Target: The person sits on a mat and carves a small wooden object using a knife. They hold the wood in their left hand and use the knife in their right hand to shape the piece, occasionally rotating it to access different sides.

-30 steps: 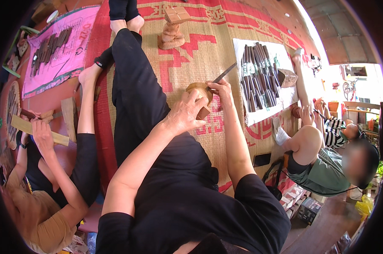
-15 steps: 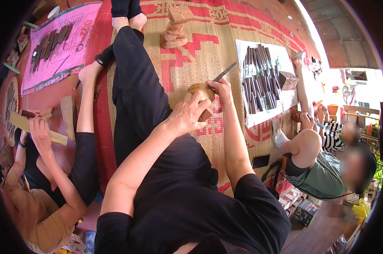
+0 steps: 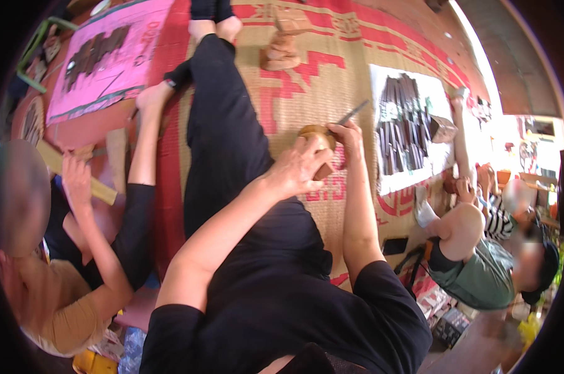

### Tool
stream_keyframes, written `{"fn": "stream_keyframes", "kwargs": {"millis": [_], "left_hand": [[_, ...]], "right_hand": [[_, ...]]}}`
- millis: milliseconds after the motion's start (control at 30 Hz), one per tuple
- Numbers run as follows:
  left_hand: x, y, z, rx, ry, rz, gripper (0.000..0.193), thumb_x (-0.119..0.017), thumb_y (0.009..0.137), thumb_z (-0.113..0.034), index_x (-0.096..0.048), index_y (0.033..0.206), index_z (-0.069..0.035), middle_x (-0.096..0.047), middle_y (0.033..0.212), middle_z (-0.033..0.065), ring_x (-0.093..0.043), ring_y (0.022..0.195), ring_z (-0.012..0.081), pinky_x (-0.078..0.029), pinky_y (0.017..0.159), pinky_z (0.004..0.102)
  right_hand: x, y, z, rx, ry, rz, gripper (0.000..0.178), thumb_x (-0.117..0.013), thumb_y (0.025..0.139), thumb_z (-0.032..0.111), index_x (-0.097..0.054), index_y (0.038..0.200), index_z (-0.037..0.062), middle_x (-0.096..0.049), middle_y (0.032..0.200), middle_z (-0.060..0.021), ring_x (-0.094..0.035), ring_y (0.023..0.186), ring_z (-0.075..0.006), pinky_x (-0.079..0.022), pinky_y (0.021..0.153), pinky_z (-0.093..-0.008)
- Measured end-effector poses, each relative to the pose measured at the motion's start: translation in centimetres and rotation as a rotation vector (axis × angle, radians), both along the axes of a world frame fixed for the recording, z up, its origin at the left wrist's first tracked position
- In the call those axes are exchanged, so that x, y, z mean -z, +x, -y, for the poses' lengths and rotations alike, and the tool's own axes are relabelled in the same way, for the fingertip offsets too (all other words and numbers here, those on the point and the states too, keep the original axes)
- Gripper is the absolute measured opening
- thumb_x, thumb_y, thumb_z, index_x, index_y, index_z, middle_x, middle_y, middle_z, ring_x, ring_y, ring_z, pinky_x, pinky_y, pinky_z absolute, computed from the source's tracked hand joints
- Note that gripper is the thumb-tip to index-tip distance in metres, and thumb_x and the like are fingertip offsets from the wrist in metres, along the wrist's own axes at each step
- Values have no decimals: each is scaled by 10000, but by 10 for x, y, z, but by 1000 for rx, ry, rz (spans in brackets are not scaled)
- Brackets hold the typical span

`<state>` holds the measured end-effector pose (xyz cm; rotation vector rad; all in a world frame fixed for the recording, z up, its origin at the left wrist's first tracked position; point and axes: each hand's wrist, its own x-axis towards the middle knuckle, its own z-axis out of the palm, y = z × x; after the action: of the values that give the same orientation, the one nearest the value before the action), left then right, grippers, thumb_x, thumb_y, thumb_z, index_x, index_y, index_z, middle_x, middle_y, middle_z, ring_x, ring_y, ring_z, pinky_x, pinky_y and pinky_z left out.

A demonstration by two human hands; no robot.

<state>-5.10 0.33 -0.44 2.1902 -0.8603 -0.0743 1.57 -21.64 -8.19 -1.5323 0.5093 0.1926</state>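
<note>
Wood piece (image 3: 314, 131): between left hand (image 3: 294, 167) and right hand (image 3: 347, 139).
Statuette (image 3: 282, 55): beyond them, on the woven mat (image 3: 307, 103).
Right cloth (image 3: 414, 179): bears carving tools (image 3: 401, 93) and, I see, a wood block (image 3: 443, 129).
Left cloth (image 3: 140, 37): beside the mat, under more tools (image 3: 98, 55).

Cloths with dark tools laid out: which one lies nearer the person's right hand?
The white cloth, to the right of the right hand; the pink cloth lies farther off, at upper left.

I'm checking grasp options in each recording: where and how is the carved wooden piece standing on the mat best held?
Probably around the carved stem, just under the overhanging block top, coming from the right: the stem looks narrower than the block, and bare feet lie to its left.
</note>
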Motion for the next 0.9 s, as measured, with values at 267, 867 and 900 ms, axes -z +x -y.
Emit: {"fn": "stream_keyframes", "kwargs": {"millis": [267, 867, 900], "left_hand": [[9, -2, 0, -55, -75, 57, 571, -796, 615, -222, -505, 1096, -120, -436, 1078, 126, -521, 975, 353, -535, 752, 453], [9, -2, 8, -125, -104, 47, 588, -801, 588, -233, -510, 1082, -101, -442, 1080, 132, -513, 986, 347, -530, 756, 441], [11, 0, 6, -128, -107, 34, 593, -802, 586, -234, -510, 1085, -102, -442, 1081, 131, -513, 984, 347, -529, 758, 441]], "right_hand": [[24, 7, 19, 176, 13, 94, 148, -678, 785, 24, -612, 917, 19, -692, 844, -120, -680, 688, -199, -547, 573, -263], [32, -2, 23, 164, 133, 110, 122, -659, 824, 13, -634, 942, 3, -677, 821, -77, -630, 647, -143, -511, 583, -249], [27, -4, 11, 109, 146, 103, 137, -664, 822, 13, -640, 957, -1, -676, 834, -75, -629, 668, -142, -508, 593, -248]]}}
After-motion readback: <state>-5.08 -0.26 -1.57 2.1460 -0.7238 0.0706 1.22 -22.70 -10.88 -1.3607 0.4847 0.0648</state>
